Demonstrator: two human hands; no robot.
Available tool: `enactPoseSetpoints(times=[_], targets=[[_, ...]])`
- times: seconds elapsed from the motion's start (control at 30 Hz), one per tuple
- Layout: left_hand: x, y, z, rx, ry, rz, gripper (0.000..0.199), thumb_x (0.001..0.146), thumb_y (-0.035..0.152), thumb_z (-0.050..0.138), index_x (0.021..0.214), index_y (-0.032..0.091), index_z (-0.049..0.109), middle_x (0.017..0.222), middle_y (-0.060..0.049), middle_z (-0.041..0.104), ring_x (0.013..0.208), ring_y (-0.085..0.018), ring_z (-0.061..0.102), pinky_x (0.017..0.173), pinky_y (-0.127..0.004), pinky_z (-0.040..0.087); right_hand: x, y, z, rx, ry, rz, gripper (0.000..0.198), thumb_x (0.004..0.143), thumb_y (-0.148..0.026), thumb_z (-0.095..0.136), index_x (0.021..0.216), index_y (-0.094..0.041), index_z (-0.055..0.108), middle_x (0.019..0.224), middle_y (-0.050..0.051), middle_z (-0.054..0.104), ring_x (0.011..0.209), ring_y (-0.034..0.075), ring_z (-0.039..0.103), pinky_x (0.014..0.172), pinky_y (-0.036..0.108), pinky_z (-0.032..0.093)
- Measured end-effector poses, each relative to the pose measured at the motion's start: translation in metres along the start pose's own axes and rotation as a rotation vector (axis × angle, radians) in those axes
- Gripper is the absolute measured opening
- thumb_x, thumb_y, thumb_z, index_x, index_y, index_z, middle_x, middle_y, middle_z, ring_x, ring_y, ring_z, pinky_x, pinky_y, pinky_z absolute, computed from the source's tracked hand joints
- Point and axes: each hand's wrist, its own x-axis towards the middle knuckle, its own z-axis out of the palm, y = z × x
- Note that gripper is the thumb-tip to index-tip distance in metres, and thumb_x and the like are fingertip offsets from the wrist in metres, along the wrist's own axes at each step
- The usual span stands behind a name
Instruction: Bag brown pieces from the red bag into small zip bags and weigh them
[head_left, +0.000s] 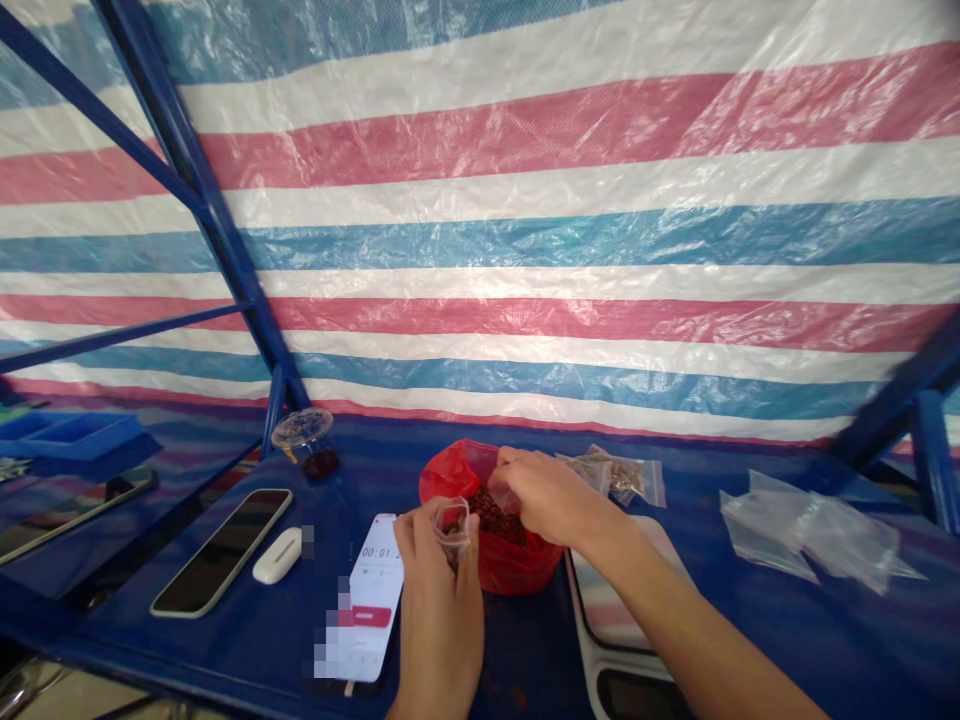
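Note:
In my left hand (442, 590) is a small clear plastic bag (451, 522), its mouth held upward between thumb and fingers, with some brown bits inside. Just right of it, a red plastic bag (517, 568) stands with its top spread, holding many small reddish-brown dried pieces (499, 520). My right hand (551, 495) reaches over the rim into this red bag, fingers pressed together and pointing down at the pieces. What lies between those fingertips is hidden.
A digital scale (626, 600) sits under my right forearm. Filled clear bags (630, 478) lie behind it, with flat clear bags (821, 535) at right. Leftward are a lit phone (371, 600), a white case (277, 556), a dark phone (223, 552) and a lidded cup (319, 455).

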Motion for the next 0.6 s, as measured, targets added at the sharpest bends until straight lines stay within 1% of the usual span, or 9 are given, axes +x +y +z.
enactPoseSetpoints(times=[0.07, 0.13, 0.2, 0.27, 0.37, 0.43, 0.5, 0.6], targets=[[-0.008, 0.002, 0.0, -0.001, -0.1, -0.037, 0.037, 0.098, 0.052, 0.049, 0.117, 0.022, 0.06, 0.117, -0.011, 0.058, 0.096, -0.026, 0.067, 0.084, -0.044, 0.055, 0.003, 0.0, 0.009, -0.044, -0.019, 0.0, 0.029, 0.081, 0.0, 0.057, 0.098, -0.015, 0.075, 0.113, 0.012, 0.069, 0.103, 0.024, 0.066, 0.088, 0.032, 0.045], [-0.014, 0.0, 0.0, 0.02, -0.198, -0.061, 0.034, 0.099, 0.051, 0.048, 0.112, 0.023, 0.062, 0.113, -0.011, 0.062, 0.092, -0.027, 0.069, 0.08, -0.042, 0.055, 0.005, 0.0, 0.015, -0.043, -0.024, -0.012, 0.026, 0.083, -0.001, 0.057, 0.097, -0.014, 0.075, 0.113, 0.013, 0.069, 0.106, 0.024, 0.066, 0.09, 0.032, 0.045], [-0.016, -0.003, 0.002, 0.029, -0.26, -0.082, 0.032, 0.099, 0.05, 0.047, 0.104, 0.023, 0.064, 0.107, -0.011, 0.064, 0.09, -0.028, 0.07, 0.079, -0.042, 0.055, 0.006, 0.0, 0.016, -0.011, -0.053, -0.03, 0.026, 0.082, -0.001, 0.059, 0.097, -0.015, 0.075, 0.111, 0.012, 0.07, 0.105, 0.024, 0.067, 0.089, 0.031, 0.046], [-0.016, -0.006, 0.005, 0.016, -0.297, -0.11, 0.033, 0.099, 0.051, 0.046, 0.1, 0.023, 0.063, 0.105, -0.012, 0.064, 0.089, -0.029, 0.07, 0.078, -0.042, 0.054, 0.007, 0.0, 0.014, 0.034, -0.1, -0.059, 0.03, 0.08, 0.0, 0.06, 0.099, -0.017, 0.076, 0.109, 0.01, 0.072, 0.102, 0.023, 0.068, 0.086, 0.03, 0.046], [-0.016, -0.005, 0.009, -0.037, -0.293, -0.14, 0.035, 0.098, 0.053, 0.046, 0.105, 0.023, 0.062, 0.109, -0.013, 0.065, 0.093, -0.029, 0.07, 0.079, -0.043, 0.055, 0.005, -0.003, 0.012, 0.024, -0.115, -0.061, 0.032, 0.081, 0.001, 0.058, 0.101, -0.016, 0.077, 0.11, 0.011, 0.073, 0.104, 0.024, 0.069, 0.088, 0.031, 0.047], [-0.016, -0.003, 0.011, -0.09, -0.26, -0.147, 0.037, 0.098, 0.054, 0.046, 0.109, 0.021, 0.061, 0.112, -0.013, 0.066, 0.099, -0.029, 0.069, 0.084, -0.044, 0.055, 0.004, -0.004, 0.011, -0.013, -0.096, -0.038, 0.031, 0.082, 0.001, 0.057, 0.101, -0.013, 0.077, 0.112, 0.014, 0.072, 0.107, 0.026, 0.068, 0.092, 0.032, 0.047], [-0.016, -0.001, 0.012, -0.145, -0.229, -0.159, 0.042, 0.097, 0.057, 0.048, 0.112, 0.019, 0.06, 0.113, -0.014, 0.067, 0.102, -0.029, 0.068, 0.09, -0.045, 0.055, 0.003, -0.003, 0.013, -0.005, -0.091, -0.037, 0.031, 0.081, 0.001, 0.058, 0.101, -0.013, 0.077, 0.112, 0.015, 0.072, 0.108, 0.026, 0.068, 0.092, 0.032, 0.047], [-0.013, -0.003, 0.014, -0.223, -0.215, -0.204, 0.054, 0.092, 0.066, 0.053, 0.11, 0.016, 0.061, 0.108, -0.015, 0.07, 0.098, -0.028, 0.069, 0.09, -0.045, 0.056, 0.003, 0.002, 0.019, 0.053, -0.083, -0.024, 0.032, 0.078, -0.001, 0.06, 0.102, -0.015, 0.077, 0.112, 0.012, 0.072, 0.105, 0.024, 0.068, 0.089, 0.03, 0.048]])
